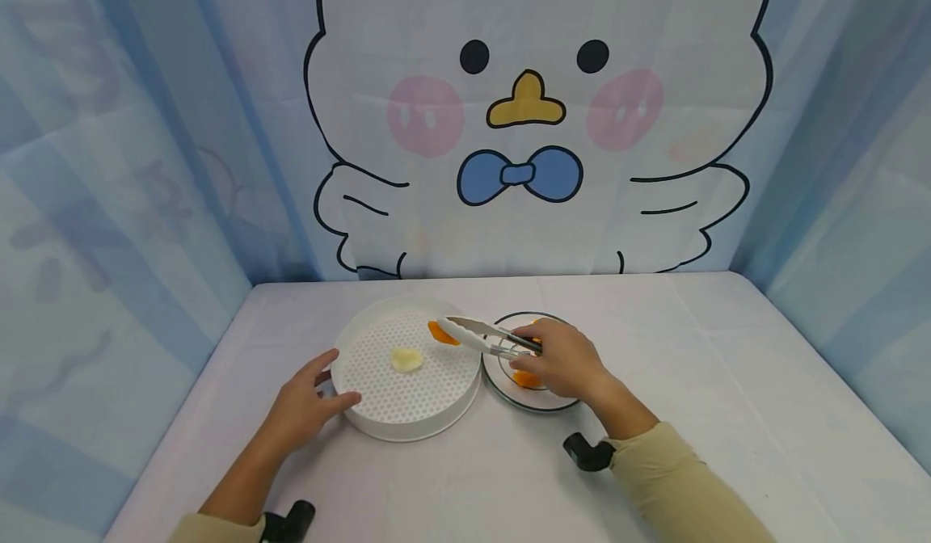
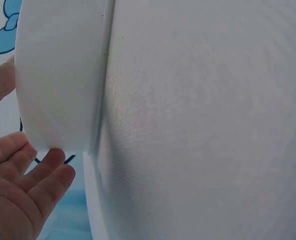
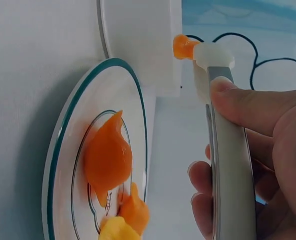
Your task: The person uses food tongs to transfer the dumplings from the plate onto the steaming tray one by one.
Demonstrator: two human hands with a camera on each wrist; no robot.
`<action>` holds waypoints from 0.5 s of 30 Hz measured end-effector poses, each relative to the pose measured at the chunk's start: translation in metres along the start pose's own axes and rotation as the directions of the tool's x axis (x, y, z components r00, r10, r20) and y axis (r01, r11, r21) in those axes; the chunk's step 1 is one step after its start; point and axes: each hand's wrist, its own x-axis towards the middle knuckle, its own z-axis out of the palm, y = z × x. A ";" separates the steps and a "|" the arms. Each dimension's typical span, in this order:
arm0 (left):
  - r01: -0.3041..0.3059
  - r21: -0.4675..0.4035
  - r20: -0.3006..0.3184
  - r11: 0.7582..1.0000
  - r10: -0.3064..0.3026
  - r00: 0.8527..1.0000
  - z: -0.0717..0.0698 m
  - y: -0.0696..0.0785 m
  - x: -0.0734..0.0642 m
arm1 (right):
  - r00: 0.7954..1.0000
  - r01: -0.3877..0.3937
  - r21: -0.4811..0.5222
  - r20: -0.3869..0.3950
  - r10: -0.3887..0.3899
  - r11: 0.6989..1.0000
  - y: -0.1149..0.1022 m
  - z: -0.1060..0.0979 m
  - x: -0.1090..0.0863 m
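My left hand [image 1: 305, 401] holds the near left side of a round white steamer tray [image 1: 389, 410] with a perforated surface. Its thumb reaches over the rim, while fingers [image 2: 53, 187] bend against the outer wall. A pale yellow dumpling-like piece [image 1: 406, 359] lies on the holes. In my right hand [image 1: 563, 357] are metal tongs [image 3: 231, 165] with white tips, gripped with the thumb on top. The tips pinch an orange dumpling-like piece [image 1: 442, 333] over the tray's right part. Below that hand, the plate [image 1: 509, 389] bears orange pieces [image 3: 108, 157] and a yellow one [image 3: 118, 230].
A white cloth covers the table [image 1: 436, 494]. The plate, edged in dark green, stands close at the tray's right. Behind the table hangs a curtain [image 1: 524, 236] with a cartoon figure, and blue curtains flank both sides. Black camera mounts [image 1: 587, 452] sit at both wrists.
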 end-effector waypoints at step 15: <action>0.007 -0.001 0.001 1.000 -0.007 1.000 0.000 0.000 0.000 | 1.000 -0.007 0.031 0.028 0.006 1.000 -0.016 0.020 0.015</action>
